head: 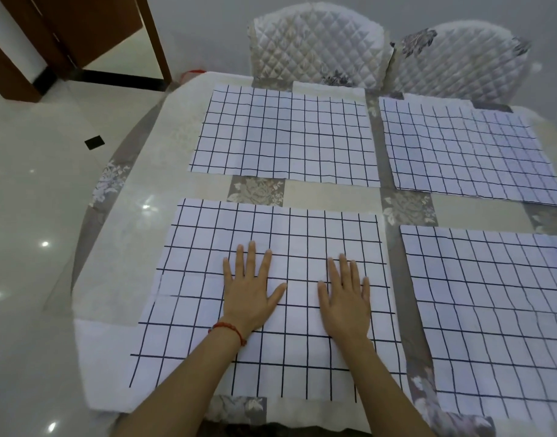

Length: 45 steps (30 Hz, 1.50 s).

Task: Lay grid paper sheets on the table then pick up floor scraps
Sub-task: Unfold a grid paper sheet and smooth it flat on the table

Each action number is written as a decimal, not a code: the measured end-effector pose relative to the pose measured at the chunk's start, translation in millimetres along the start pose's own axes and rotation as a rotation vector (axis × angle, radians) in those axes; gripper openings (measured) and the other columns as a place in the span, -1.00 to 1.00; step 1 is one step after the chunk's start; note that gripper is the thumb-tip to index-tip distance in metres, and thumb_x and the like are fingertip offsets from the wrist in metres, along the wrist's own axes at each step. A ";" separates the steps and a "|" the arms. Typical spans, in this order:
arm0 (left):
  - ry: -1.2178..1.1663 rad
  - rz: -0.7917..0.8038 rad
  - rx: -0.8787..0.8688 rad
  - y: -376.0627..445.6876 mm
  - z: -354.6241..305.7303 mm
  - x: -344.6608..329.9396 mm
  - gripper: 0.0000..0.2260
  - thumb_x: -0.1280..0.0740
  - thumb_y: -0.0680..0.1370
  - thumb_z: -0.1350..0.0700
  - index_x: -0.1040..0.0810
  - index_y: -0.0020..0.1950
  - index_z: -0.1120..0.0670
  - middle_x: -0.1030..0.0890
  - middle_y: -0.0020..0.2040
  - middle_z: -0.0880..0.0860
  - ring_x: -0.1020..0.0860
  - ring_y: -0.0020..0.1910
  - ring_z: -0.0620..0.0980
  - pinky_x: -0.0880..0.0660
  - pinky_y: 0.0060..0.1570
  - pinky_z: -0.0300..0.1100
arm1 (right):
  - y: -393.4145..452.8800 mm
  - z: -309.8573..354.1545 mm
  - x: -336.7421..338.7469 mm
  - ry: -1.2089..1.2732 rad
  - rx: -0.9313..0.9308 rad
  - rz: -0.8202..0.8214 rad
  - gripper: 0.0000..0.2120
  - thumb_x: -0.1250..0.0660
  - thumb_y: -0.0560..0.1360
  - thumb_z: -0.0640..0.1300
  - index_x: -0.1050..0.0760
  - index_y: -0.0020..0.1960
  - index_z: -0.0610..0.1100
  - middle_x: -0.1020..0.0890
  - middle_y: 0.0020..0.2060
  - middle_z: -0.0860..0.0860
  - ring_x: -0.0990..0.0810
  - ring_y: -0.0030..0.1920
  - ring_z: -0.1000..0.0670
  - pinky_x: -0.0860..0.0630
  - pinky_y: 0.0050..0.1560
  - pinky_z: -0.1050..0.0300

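Four white paper sheets ruled with dark grid lines, spread over a table [122, 247] under a cream cloth with grey floral patches

Near-left grid sheet [270, 298] flat on the cloth, both hands down on its middle

Left hand [250, 298], palm down, fingers straight and fanned wide, thumb out to the right, pressing the paper; red string bracelet [229, 331] at the wrist

Right hand [345, 301] just beside it, also flat, fingers straight and closer together, nothing gripped, palm resting on the same sheet

Small gap of bare paper between the two thumbs

Near-right grid sheet [498, 316] lying apart across a grey strip of cloth, running off the right edge of view

Far-left grid sheet [283, 134] beyond a band of cream cloth, flat, slightly creased

Far-right grid sheet [466, 152] alongside it, looking like overlapping layers at the far corner

Two white quilted chairs at the far side: left chair [318, 42], right chair [460, 61], touching at the backs

Glossy pale tiled floor [34, 200] to the left, one small black square [94, 142] on it, whether tile inlay or scrap impossible to tell

Brown wooden door frame [154, 36] at upper left
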<state>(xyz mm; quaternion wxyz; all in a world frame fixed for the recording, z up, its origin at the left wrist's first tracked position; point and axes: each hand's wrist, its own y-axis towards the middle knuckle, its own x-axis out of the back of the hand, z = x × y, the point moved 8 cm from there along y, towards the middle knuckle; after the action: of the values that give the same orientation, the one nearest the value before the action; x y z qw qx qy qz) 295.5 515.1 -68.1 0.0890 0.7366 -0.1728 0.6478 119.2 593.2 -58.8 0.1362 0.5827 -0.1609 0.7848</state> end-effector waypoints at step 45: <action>-0.297 0.226 -0.087 -54.1 6.9 54.1 -0.53 -0.12 0.59 -0.07 -0.22 0.45 0.10 -0.18 0.51 0.11 -0.11 0.50 0.04 -0.07 0.49 -0.07 | -42.7 27.1 65.2 0.426 0.000 0.168 -0.62 -0.15 0.58 -0.08 -0.34 0.37 -0.14 -0.33 0.42 -0.06 -0.28 0.42 -0.01 -0.17 0.39 0.17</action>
<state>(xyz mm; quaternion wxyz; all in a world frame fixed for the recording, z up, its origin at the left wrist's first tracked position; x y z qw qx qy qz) 327.3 555.1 -10.8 0.0211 0.7954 -0.2935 0.5299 141.4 622.6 15.0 0.1014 0.3885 -0.1763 0.8987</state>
